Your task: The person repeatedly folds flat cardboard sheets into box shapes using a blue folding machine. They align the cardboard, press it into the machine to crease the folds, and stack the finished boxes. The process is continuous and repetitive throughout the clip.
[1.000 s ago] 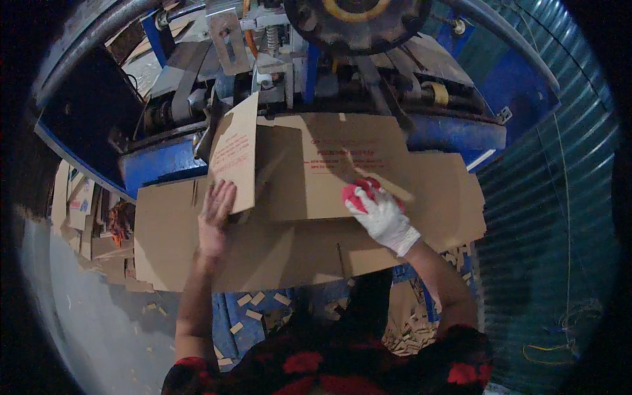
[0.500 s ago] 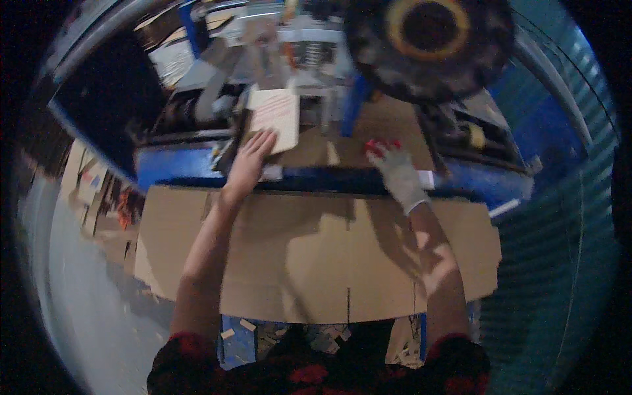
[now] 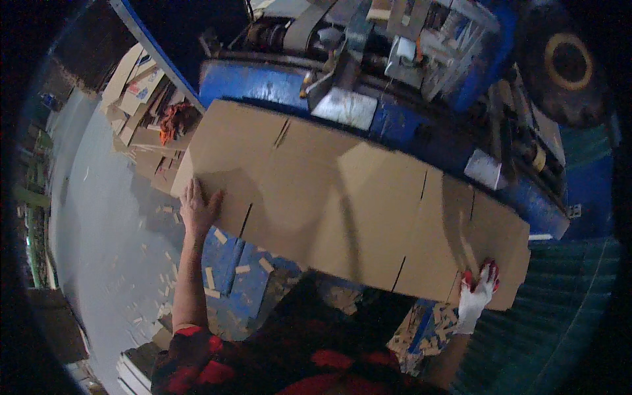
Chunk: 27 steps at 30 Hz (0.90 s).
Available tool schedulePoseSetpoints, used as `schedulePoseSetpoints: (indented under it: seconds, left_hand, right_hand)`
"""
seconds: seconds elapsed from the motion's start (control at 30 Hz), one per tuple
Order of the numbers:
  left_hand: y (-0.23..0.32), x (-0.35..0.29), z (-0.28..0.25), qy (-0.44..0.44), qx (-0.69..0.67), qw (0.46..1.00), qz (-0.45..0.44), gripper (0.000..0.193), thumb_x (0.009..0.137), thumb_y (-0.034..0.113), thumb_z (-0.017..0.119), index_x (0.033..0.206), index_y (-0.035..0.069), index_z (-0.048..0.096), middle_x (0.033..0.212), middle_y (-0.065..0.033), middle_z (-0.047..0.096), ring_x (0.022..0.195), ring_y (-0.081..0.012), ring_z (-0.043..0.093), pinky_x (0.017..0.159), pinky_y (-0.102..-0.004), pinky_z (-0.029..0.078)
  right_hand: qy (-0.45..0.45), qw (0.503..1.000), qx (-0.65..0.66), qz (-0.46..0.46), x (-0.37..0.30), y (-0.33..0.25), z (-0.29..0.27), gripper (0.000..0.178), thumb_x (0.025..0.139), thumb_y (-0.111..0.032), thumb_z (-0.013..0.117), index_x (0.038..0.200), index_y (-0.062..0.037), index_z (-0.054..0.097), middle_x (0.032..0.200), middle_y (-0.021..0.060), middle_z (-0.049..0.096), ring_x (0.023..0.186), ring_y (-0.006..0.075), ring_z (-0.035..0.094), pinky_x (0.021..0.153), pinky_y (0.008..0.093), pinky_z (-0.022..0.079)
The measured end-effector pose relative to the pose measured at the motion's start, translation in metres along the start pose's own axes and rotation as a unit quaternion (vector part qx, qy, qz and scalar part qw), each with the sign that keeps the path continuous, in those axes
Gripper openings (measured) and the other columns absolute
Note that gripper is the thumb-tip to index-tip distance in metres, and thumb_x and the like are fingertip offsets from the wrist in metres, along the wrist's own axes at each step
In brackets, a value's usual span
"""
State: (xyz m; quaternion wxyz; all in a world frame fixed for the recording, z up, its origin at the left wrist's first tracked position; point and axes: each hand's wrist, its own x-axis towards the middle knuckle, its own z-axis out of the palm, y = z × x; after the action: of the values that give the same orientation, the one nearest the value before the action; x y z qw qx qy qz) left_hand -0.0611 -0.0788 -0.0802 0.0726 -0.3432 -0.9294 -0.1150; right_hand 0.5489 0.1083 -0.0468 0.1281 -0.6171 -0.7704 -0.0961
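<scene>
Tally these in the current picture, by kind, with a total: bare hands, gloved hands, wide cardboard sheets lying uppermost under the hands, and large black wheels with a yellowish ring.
Bare left hand: 1
Gloved right hand: 1
Wide cardboard sheet: 1
Black wheel: 1
Total: 4

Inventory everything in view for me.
Cardboard sheet: at least one, brown, under both hands
Machine: one, blue and grey, beyond sheet
Wheel: one, black, upper right
Cardboard pile: one, brown, left
Tangled bundle: one, orange, on pile
Cardboard scraps: many, tan, below sheet
Corrugated wall: one, green, right
Floor: one, grey, left
Shirt: one, black and red, bottom
Left hand: one, bare, sheet's left end
Right hand: one, white-gloved, sheet's right end
</scene>
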Motion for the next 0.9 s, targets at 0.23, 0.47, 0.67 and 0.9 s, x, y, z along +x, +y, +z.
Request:
schedulePoseSetpoints:
  seconds: [0.23,0.47,0.67,0.9]
  left_hand:
    - [-0.027,-0.008,-0.015,-0.092,-0.053,0.994,-0.012,0.067,0.072,0.040,0.076,0.120,-0.001,0.055,0.116,-0.0234,0.055,0.110,-0.0383,0.050,0.093,-0.0475,0.042]
    - [-0.049,0.011,0.004,-0.023,0.004,0.999,0.045,0.051,0.067,0.045,0.080,0.078,-0.003,0.064,0.089,-0.0245,0.063,0.086,-0.0388,0.060,0.076,-0.0472,0.048]
    - [-0.057,0.018,-0.010,0.029,-0.072,0.995,0.060,0.059,0.067,0.034,0.084,0.101,-0.004,0.055,0.101,-0.0205,0.054,0.094,-0.0335,0.054,0.082,-0.0421,0.045]
    - [-0.017,-0.014,-0.034,-0.037,-0.675,0.737,0.000,0.044,0.086,0.015,0.067,0.122,-0.002,0.049,0.125,-0.0163,0.052,0.113,-0.0266,0.051,0.098,-0.0365,0.040]
  right_hand:
    - [0.082,0.958,-0.024,0.275,-0.085,0.017,-0.010,0.079,0.076,-0.029,0.076,0.140,-0.0009,0.038,0.144,0.0177,0.036,0.134,0.0369,0.032,0.111,0.0461,0.026]
    - [0.143,0.649,0.594,0.454,-0.073,0.062,0.026,0.030,0.090,-0.018,0.060,0.118,-0.0113,0.055,0.091,0.0001,0.062,0.065,0.0070,0.053,0.056,0.0231,0.045]
    - [0.182,0.624,0.579,0.492,-0.077,0.080,0.048,0.061,0.083,-0.004,0.067,0.135,-0.0084,0.035,0.103,0.0054,0.062,0.084,0.0119,0.058,0.064,0.0240,0.045]
    - [0.266,0.643,0.603,0.391,-0.074,0.068,0.044,0.081,0.080,0.003,0.065,0.147,-0.0079,0.022,0.136,0.0106,0.043,0.107,0.0191,0.056,0.080,0.0265,0.047]
